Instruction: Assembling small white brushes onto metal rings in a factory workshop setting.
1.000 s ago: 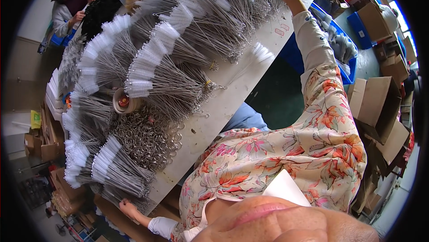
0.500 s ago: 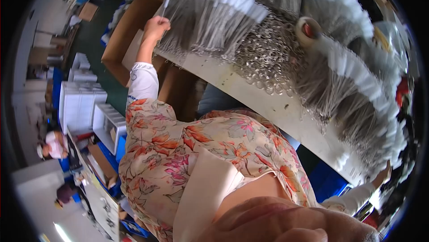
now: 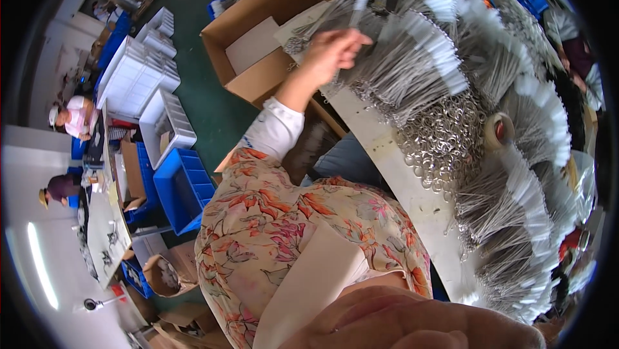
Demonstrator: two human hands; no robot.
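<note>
My left hand (image 3: 332, 59) reaches out over the far left end of the worktable (image 3: 380, 149), its fingers closed. Up from the fingers stands a thin wire (image 3: 360, 5) with a white, brush-like end, slightly blurred. Just right of the hand lies a fanned bundle of such wires (image 3: 412, 65), looped ends toward me and white ends away. A heap of shiny metal rings (image 3: 445, 136) sits between this bundle and another bundle (image 3: 503, 201). At the lower right rim, what looks like my right hand (image 3: 549, 329) shows only as a small dim patch; its fingers cannot be made out.
An open cardboard box (image 3: 242, 85) stands against the table's left end. A tape roll (image 3: 499, 130) lies beyond the rings. White crates (image 3: 138, 78) and a blue bin (image 3: 184, 191) stand on the left. Two people (image 3: 80, 117) work at another table; another person (image 3: 577, 46) is across mine.
The whole view has swung, so the table sits lower and farther right. My left hand, still holding the wire, has come in from the table's left end toward the near bundle.
</note>
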